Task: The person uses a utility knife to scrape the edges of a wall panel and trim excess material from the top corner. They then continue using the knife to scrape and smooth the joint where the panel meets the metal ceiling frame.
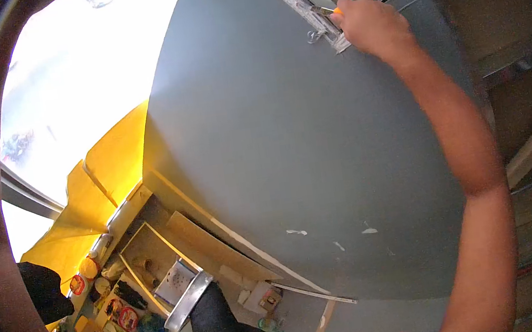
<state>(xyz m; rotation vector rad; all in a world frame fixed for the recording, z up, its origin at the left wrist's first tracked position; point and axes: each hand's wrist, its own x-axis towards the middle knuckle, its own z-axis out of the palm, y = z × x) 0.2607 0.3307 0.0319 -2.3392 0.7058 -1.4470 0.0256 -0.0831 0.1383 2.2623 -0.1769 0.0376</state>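
right hand [372,24] fisted tight around orange-handled tool [328,11], its metal tip touching the metal track [321,21] edging the smooth grey panel [288,129].

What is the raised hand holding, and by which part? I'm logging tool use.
The right hand grips an orange-handled tool by its handle, tip at the panel's top edge.

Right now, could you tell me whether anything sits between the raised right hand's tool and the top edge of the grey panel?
Nothing visible does. The right hand already holds the orange-handled tool with its tip at the metal track along the top edge of the grey panel. The left hand is out of view.
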